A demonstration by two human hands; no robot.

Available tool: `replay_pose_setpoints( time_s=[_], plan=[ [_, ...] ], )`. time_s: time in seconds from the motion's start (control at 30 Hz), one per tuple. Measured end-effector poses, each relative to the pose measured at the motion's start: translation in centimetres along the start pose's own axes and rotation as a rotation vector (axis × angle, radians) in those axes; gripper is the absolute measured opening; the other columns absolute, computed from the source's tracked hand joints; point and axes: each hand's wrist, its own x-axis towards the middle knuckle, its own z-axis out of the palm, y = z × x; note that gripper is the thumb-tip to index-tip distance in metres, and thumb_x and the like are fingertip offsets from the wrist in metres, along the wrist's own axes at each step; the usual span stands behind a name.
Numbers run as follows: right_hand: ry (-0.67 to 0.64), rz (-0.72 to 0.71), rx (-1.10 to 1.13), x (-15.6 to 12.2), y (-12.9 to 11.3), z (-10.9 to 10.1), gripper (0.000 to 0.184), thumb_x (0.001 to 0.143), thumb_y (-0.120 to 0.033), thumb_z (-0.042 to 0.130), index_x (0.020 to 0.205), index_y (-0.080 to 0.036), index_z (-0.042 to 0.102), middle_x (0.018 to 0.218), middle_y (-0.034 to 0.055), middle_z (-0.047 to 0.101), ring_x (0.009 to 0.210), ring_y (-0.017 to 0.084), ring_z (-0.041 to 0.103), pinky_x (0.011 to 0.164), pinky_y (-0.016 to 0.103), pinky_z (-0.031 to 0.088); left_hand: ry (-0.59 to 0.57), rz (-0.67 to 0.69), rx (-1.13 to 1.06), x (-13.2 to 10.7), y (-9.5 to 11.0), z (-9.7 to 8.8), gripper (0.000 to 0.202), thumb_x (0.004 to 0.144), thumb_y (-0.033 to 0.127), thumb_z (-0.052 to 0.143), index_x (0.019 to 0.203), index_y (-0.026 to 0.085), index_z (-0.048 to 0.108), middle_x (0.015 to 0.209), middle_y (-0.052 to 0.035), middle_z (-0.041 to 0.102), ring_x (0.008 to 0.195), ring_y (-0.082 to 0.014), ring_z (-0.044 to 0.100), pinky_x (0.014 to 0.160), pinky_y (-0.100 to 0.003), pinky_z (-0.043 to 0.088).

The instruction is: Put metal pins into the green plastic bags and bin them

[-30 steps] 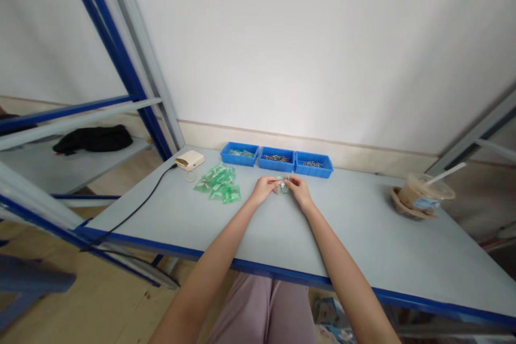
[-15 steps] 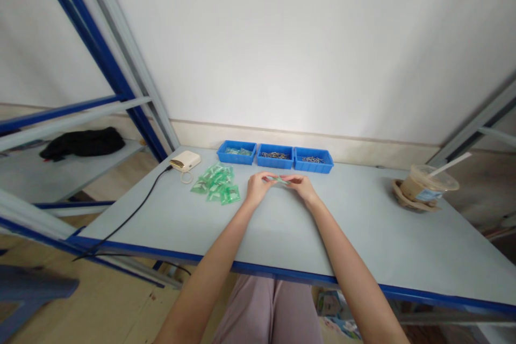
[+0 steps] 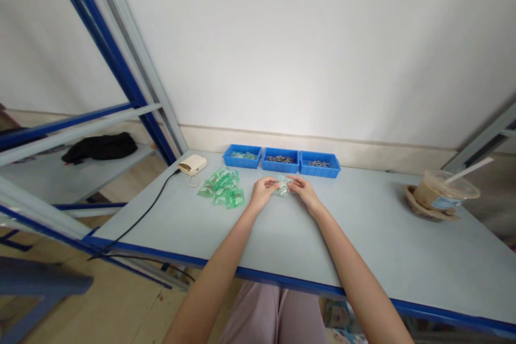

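Between my two hands, just above or on the tabletop, is a small clear greenish plastic bag [image 3: 283,186]. My left hand [image 3: 263,192] pinches its left edge with thumb and fingers. On the opposite edge, my right hand [image 3: 305,191] is closed in the same way. What the bag contains is too small to make out. To the left lies a loose pile of green plastic bags [image 3: 223,188]. Behind my hands stand a blue bin with small clear bags [image 3: 243,157], a middle blue bin of screw-like metal pieces [image 3: 281,160] and a right blue bin of small metal pieces [image 3: 320,164].
A cream-coloured device [image 3: 193,164] with a black cable [image 3: 147,212] sits at the left of the grey table [image 3: 290,242]. At the right, a lidded drink cup [image 3: 437,193] with a straw stands in a cardboard holder [image 3: 419,209]. A white wall rises behind.
The bag has turned from nearly edge-on to showing its flat face, still between both hands. The whole view has shifted slightly.
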Motion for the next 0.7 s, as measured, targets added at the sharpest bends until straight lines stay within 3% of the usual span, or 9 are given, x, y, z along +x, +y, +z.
replay_pose_setpoints(
  time_s=[0.07,0.17,0.27,0.37,0.5,0.7],
  plan=[
    [-0.024,-0.006,-0.024,-0.1,-0.1,0.1,0.046,0.063,-0.041,0.064,0.102,-0.017,0.059,0.093,0.0077,0.066,0.071,0.015,0.061,0.079,0.032,0.045,0.148,0.02,0.042,-0.4,0.4,-1.6,0.025,0.07,0.036,0.063,0.08,0.013,0.065,0.08,-0.0069,0.068,0.074,-0.0175,0.062,0.07,-0.026,0.048],
    [-0.041,-0.007,-0.049,-0.1,0.0,0.2,0.046,0.066,-0.045,0.061,0.102,-0.016,0.06,0.093,0.0087,0.067,0.065,0.013,0.06,0.078,0.034,0.045,0.403,0.032,0.152,0.4,0.6,-5.7,0.026,0.074,0.037,0.058,0.085,0.015,0.064,0.083,-0.0057,0.068,0.076,-0.017,0.061,0.071,-0.025,0.047],
    [-0.045,-0.01,-0.07,0.1,0.3,0.5,0.042,0.067,-0.044,0.06,0.097,-0.015,0.062,0.09,0.009,0.067,0.065,0.014,0.059,0.077,0.034,0.045,0.466,-0.031,0.289,3.6,0.4,-10.6,0.027,0.075,0.036,0.057,0.09,0.014,0.064,0.083,-0.0066,0.067,0.078,-0.0168,0.062,0.071,-0.023,0.046],
    [-0.049,-0.017,-0.086,0.2,0.6,1.0,0.036,0.067,-0.041,0.06,0.09,-0.014,0.064,0.085,0.0086,0.068,0.072,0.016,0.06,0.074,0.033,0.046,0.352,-0.173,0.514,8.0,-0.1,-14.1,0.029,0.076,0.033,0.056,0.097,0.012,0.061,0.095,-0.0091,0.066,0.084,-0.0159,0.062,0.07,-0.021,0.045],
    [-0.055,-0.019,-0.086,0.1,0.8,1.4,0.032,0.066,-0.04,0.059,0.086,-0.014,0.065,0.081,0.009,0.067,0.08,0.02,0.06,0.073,0.033,0.046,0.26,-0.227,0.618,12.2,-0.9,-15.4,0.021,0.067,0.028,0.066,0.082,0.013,0.064,0.084,-0.0089,0.067,0.077,-0.019,0.062,0.066,-0.024,0.044],
    [-0.058,-0.027,-0.105,0.3,0.8,1.3,0.034,0.067,-0.043,0.059,0.085,-0.015,0.065,0.08,0.0082,0.067,0.073,0.019,0.059,0.073,0.034,0.046,0.234,-0.241,0.748,13.9,-1.9,-14.4,0.012,0.064,0.025,0.069,0.07,0.018,0.063,0.069,-0.0031,0.065,0.073,-0.0189,0.06,0.065,-0.026,0.043]
  ],
)
